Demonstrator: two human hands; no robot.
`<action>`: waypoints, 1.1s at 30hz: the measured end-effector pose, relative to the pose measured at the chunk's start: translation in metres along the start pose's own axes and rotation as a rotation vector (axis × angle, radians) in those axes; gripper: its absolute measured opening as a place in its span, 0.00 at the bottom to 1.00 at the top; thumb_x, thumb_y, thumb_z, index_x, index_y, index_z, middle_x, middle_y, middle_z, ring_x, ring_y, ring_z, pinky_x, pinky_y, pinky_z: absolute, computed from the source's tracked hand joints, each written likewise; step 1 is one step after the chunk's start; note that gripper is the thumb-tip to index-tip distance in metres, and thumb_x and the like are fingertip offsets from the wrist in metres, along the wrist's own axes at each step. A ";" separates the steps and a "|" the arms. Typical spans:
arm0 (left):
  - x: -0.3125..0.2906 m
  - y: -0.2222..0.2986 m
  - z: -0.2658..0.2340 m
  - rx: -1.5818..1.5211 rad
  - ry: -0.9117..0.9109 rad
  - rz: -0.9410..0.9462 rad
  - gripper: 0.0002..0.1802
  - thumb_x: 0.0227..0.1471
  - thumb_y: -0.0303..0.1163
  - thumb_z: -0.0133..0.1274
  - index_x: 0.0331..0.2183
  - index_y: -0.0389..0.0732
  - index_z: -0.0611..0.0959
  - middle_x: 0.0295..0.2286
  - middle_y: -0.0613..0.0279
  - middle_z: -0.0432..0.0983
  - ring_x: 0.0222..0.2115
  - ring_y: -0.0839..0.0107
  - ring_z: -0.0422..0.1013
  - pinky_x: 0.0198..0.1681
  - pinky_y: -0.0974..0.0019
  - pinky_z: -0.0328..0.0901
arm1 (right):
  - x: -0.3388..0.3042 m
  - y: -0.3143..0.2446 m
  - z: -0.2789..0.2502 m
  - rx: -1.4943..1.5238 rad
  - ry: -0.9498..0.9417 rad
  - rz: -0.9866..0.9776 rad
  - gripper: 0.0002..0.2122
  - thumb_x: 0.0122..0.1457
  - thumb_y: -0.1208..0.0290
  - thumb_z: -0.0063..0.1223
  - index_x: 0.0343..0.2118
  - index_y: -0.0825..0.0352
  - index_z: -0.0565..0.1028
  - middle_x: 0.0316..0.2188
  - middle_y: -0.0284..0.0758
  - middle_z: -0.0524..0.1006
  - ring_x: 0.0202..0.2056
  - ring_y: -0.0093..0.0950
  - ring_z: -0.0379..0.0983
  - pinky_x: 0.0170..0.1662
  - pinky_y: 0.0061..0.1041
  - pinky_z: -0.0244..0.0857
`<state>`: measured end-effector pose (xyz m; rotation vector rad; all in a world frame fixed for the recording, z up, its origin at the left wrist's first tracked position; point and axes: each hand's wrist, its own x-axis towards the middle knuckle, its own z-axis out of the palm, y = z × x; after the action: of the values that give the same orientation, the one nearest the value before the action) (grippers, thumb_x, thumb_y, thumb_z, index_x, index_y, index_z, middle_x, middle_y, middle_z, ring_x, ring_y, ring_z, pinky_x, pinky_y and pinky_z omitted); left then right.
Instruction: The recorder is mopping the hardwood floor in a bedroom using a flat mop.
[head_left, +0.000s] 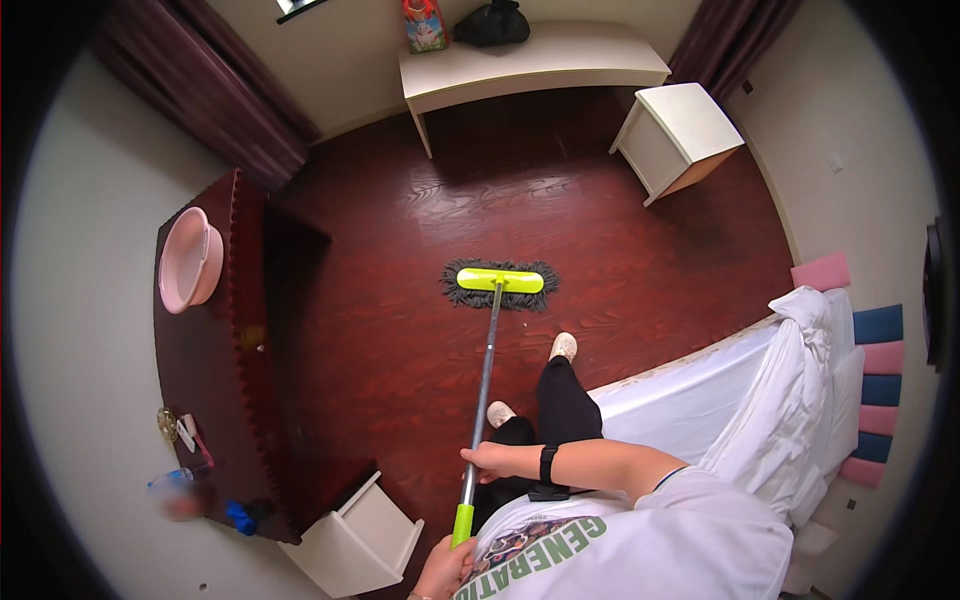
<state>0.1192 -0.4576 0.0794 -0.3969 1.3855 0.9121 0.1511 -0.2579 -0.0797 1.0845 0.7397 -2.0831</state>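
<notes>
A flat mop with a lime-green head (500,281) and a fringe of dark grey strands lies on the dark red wooden floor (370,330) in front of my feet. Its grey metal pole (487,365) slants back toward my body. My right hand (487,462) is closed around the lower-middle part of the pole. Nearer to me, my left hand (447,566) grips the pole's upper end, by the lime-green handle sleeve (463,524). A tiny pale speck (526,324) shows on the floor just short of the mop head.
A bed with white sheets (680,410) stands at right. On the left, a dark cabinet (195,375) bears a pink basin (190,262) and small items. A white desk (540,65) and white nightstand (685,135) line the far side; another white cabinet (365,535) stands near left.
</notes>
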 end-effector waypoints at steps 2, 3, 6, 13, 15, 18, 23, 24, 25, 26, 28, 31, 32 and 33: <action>0.008 0.012 0.004 0.006 -0.058 0.001 0.13 0.49 0.33 0.53 0.36 0.36 0.74 0.21 0.68 0.70 0.21 0.81 0.62 0.21 0.77 0.57 | 0.000 -0.009 -0.007 -0.031 0.006 -0.001 0.17 0.61 0.56 0.35 0.37 0.68 0.67 0.27 0.35 0.77 0.27 0.27 0.72 0.27 0.25 0.62; 0.015 0.020 0.013 0.212 -0.042 0.033 0.08 0.50 0.32 0.50 0.31 0.39 0.70 0.17 0.70 0.64 0.15 0.82 0.58 0.17 0.76 0.53 | 0.000 -0.011 -0.013 -0.048 0.034 -0.005 0.18 0.61 0.56 0.35 0.38 0.69 0.67 0.27 0.35 0.77 0.26 0.27 0.72 0.27 0.25 0.62; 0.021 0.062 0.038 0.390 -0.029 0.033 0.08 0.49 0.30 0.49 0.25 0.42 0.67 0.13 0.73 0.59 0.10 0.83 0.53 0.12 0.76 0.49 | 0.004 -0.032 -0.023 -0.077 0.165 -0.051 0.18 0.60 0.57 0.35 0.39 0.70 0.66 0.26 0.36 0.77 0.25 0.28 0.73 0.27 0.27 0.63; 0.099 0.155 0.071 0.085 -0.066 -0.052 0.07 0.50 0.27 0.47 0.28 0.42 0.65 0.14 0.72 0.59 0.11 0.83 0.55 0.11 0.78 0.49 | 0.024 -0.145 -0.086 -0.073 0.449 -0.152 0.19 0.57 0.61 0.35 0.42 0.74 0.65 0.21 0.39 0.76 0.20 0.30 0.73 0.22 0.30 0.64; 0.123 0.187 0.089 0.073 -0.117 -0.033 0.07 0.50 0.28 0.48 0.29 0.43 0.65 0.15 0.72 0.60 0.10 0.84 0.54 0.11 0.79 0.48 | 0.026 -0.182 -0.115 -0.117 0.478 -0.161 0.19 0.56 0.62 0.35 0.41 0.74 0.66 0.19 0.38 0.75 0.19 0.30 0.72 0.22 0.30 0.64; 0.155 0.241 0.114 0.139 -0.117 -0.056 0.08 0.49 0.30 0.49 0.28 0.43 0.66 0.15 0.73 0.60 0.11 0.84 0.56 0.11 0.79 0.51 | 0.022 -0.241 -0.149 -0.136 0.515 -0.136 0.17 0.56 0.63 0.35 0.39 0.73 0.67 0.19 0.36 0.75 0.20 0.29 0.73 0.22 0.29 0.62; 0.190 0.319 0.138 0.224 -0.096 -0.016 0.07 0.50 0.30 0.49 0.28 0.43 0.66 0.14 0.73 0.61 0.10 0.84 0.55 0.11 0.79 0.50 | 0.025 -0.327 -0.191 -0.077 0.480 -0.099 0.15 0.56 0.64 0.36 0.40 0.69 0.65 0.20 0.36 0.76 0.24 0.30 0.74 0.26 0.29 0.63; 0.190 0.328 0.137 0.221 -0.083 -0.030 0.07 0.50 0.30 0.49 0.28 0.43 0.66 0.14 0.73 0.61 0.10 0.84 0.55 0.11 0.79 0.50 | 0.023 -0.340 -0.193 -0.085 0.461 -0.100 0.15 0.56 0.64 0.35 0.40 0.69 0.65 0.20 0.36 0.76 0.25 0.30 0.74 0.27 0.29 0.63; 0.193 0.340 0.137 0.242 -0.065 -0.019 0.07 0.50 0.30 0.49 0.29 0.43 0.67 0.15 0.73 0.61 0.10 0.84 0.55 0.11 0.79 0.49 | 0.026 -0.350 -0.201 -0.053 0.446 -0.091 0.12 0.53 0.64 0.41 0.35 0.66 0.68 0.20 0.34 0.75 0.25 0.29 0.73 0.27 0.29 0.63; 0.194 0.351 0.135 0.263 -0.046 -0.006 0.07 0.50 0.31 0.48 0.30 0.43 0.67 0.15 0.73 0.61 0.10 0.84 0.55 0.11 0.79 0.49 | 0.028 -0.355 -0.205 -0.045 0.440 -0.090 0.12 0.53 0.64 0.41 0.35 0.66 0.68 0.20 0.34 0.75 0.25 0.29 0.73 0.27 0.29 0.63; 0.181 0.359 0.125 0.269 -0.002 0.000 0.07 0.50 0.29 0.49 0.31 0.42 0.68 0.15 0.73 0.61 0.10 0.84 0.54 0.11 0.79 0.49 | 0.033 -0.357 -0.204 0.037 0.409 -0.134 0.12 0.48 0.64 0.48 0.33 0.65 0.71 0.25 0.32 0.74 0.27 0.26 0.71 0.28 0.29 0.65; 0.150 0.357 0.089 0.539 0.071 -0.043 0.14 0.44 0.28 0.51 0.36 0.38 0.69 0.17 0.68 0.64 0.11 0.80 0.59 0.12 0.75 0.54 | 0.041 -0.343 -0.172 0.093 0.239 0.014 0.11 0.45 0.63 0.53 0.29 0.64 0.72 0.25 0.32 0.74 0.25 0.27 0.72 0.27 0.27 0.68; 0.134 0.355 0.072 0.647 0.091 -0.057 0.18 0.42 0.27 0.51 0.38 0.37 0.69 0.17 0.66 0.65 0.12 0.79 0.60 0.13 0.74 0.56 | 0.037 -0.335 -0.152 0.100 0.200 0.059 0.11 0.46 0.62 0.53 0.30 0.64 0.72 0.24 0.33 0.74 0.24 0.28 0.74 0.25 0.27 0.68; 0.118 0.347 0.051 0.705 0.054 -0.070 0.19 0.40 0.26 0.50 0.39 0.36 0.69 0.18 0.65 0.66 0.12 0.78 0.61 0.14 0.73 0.56 | 0.034 -0.324 -0.135 0.094 0.145 0.028 0.11 0.47 0.61 0.53 0.30 0.63 0.72 0.24 0.33 0.75 0.25 0.28 0.74 0.26 0.26 0.67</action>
<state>-0.1139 -0.1700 0.0683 0.0701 1.6288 0.3130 -0.0484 0.0306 -0.1188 1.3017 0.6967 -2.0493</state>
